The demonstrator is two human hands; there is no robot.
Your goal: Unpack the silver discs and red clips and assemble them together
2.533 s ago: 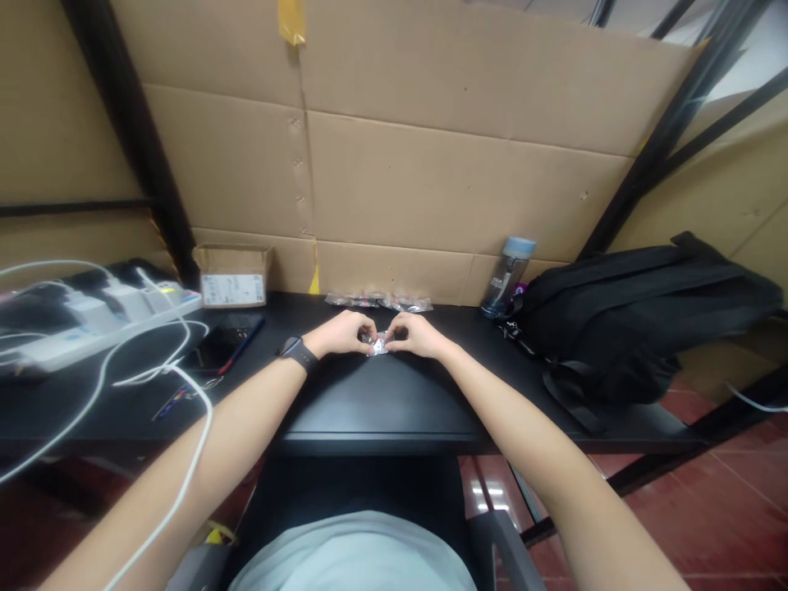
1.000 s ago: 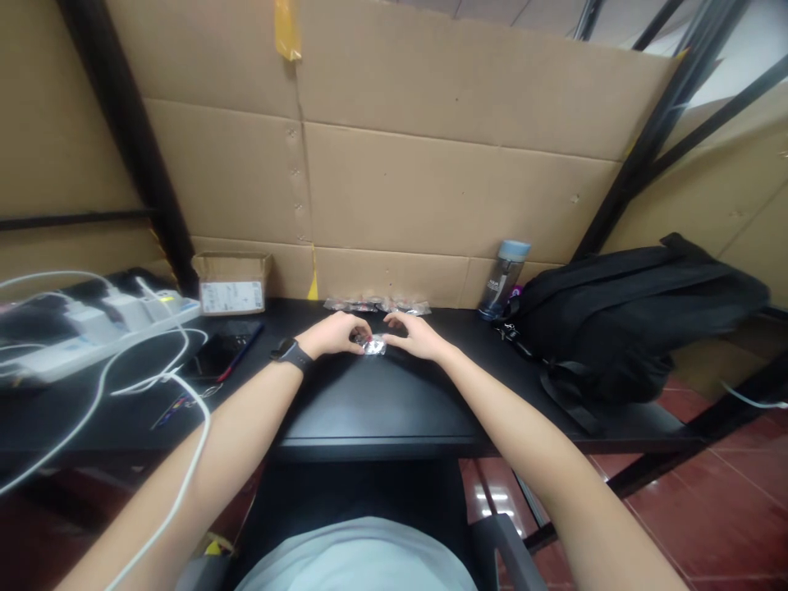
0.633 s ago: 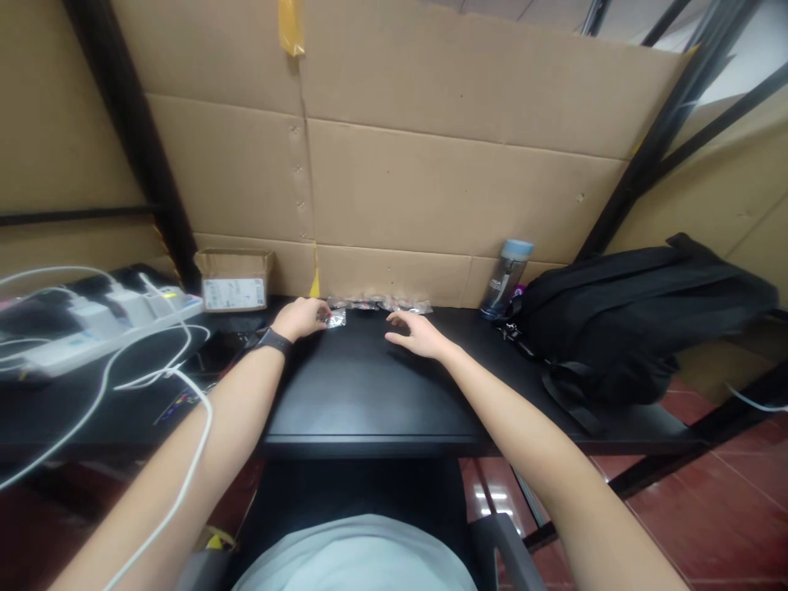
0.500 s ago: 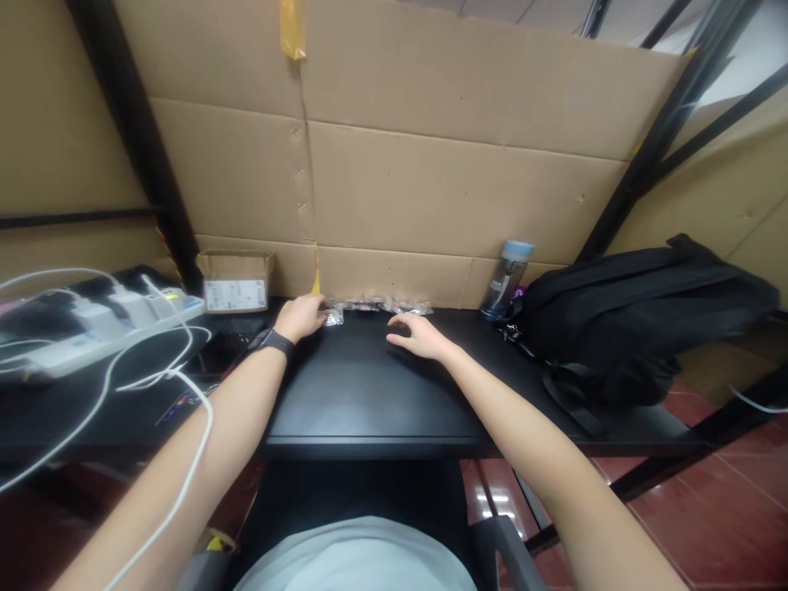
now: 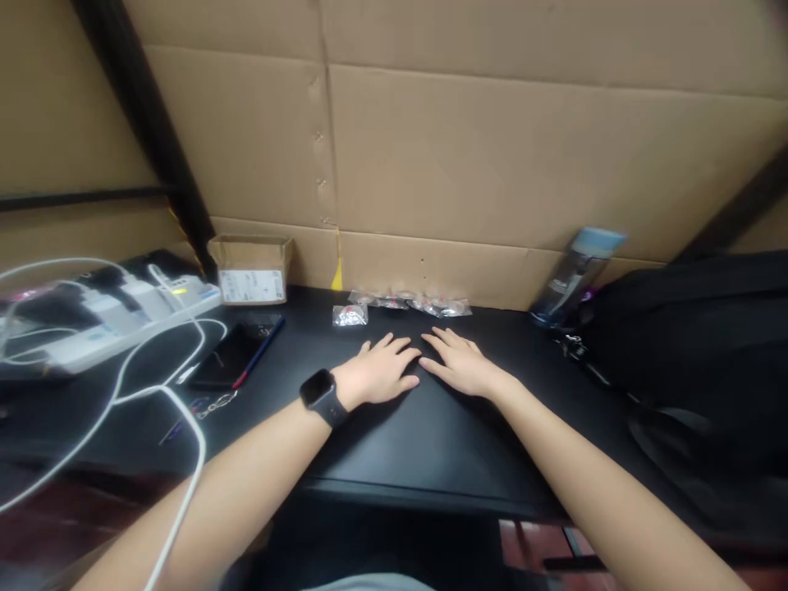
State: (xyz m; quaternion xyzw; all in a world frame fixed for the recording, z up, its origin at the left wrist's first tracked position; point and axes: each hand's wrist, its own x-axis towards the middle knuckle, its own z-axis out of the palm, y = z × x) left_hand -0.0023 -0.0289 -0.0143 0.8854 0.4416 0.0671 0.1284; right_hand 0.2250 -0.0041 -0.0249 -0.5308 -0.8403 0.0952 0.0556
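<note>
My left hand (image 5: 382, 371) lies palm down over the black tabletop (image 5: 424, 443), fingers spread, with a dark smartwatch (image 5: 322, 396) on the wrist. Close beside it, my right hand (image 5: 459, 361) is also flat with its fingers stretched out. Neither hand holds anything. Just beyond the fingertips, a small clear plastic packet (image 5: 350, 315) sits apart at the left. Behind it, several similar packets (image 5: 438, 306) form a row along the cardboard wall. Their contents are too small to make out.
At the left are an open cardboard box (image 5: 252, 275), a white power strip (image 5: 129, 324) with plugs, a phone (image 5: 237, 353) and keys (image 5: 215, 402). A white cable (image 5: 200, 447) crosses above my left forearm. A bottle (image 5: 570, 279) and black backpack (image 5: 707, 369) stand at the right.
My left hand has left the packet at the left and moved right and nearer to me. My right hand has flattened beside it. The camera view has tilted downward and come closer.
</note>
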